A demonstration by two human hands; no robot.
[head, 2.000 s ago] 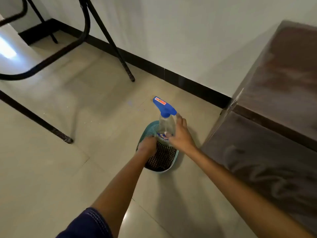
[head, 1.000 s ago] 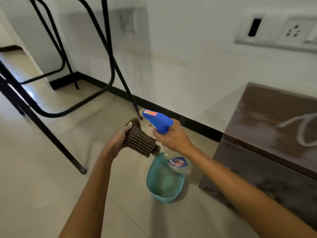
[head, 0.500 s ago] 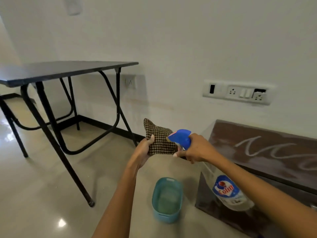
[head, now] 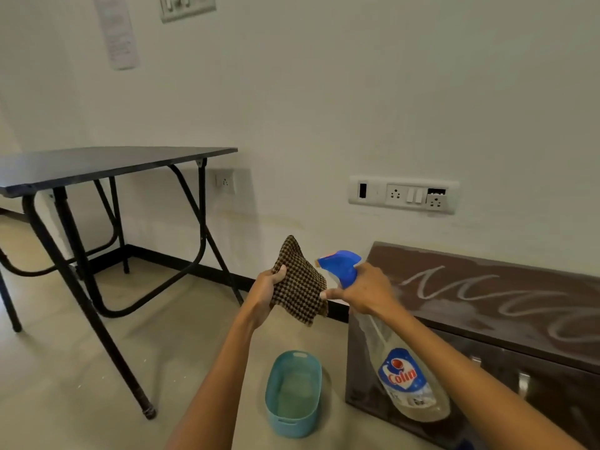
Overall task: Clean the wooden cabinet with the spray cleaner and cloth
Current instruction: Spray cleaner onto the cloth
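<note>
My left hand (head: 264, 295) holds up a brown checked cloth (head: 298, 285) in front of me. My right hand (head: 365, 289) grips the neck of a clear spray bottle (head: 406, 375) with a blue trigger head, whose nozzle points left at the cloth from very close. The bottle's body hangs down under my right forearm. The low dark wooden cabinet (head: 506, 306) stands at the right against the wall, its top dusty with pale wavy streaks and metal handles on its front.
A teal plastic basket (head: 293, 393) sits on the tiled floor just left of the cabinet. A black folding table (head: 107, 164) with metal legs stands at the left. A white switch and socket panel (head: 402, 194) is on the wall above the cabinet.
Both hands lifted the cloth and the spray bottle out of the teal basket and rose to chest height. My view tilted up from the floor to the wall and cabinet top.
</note>
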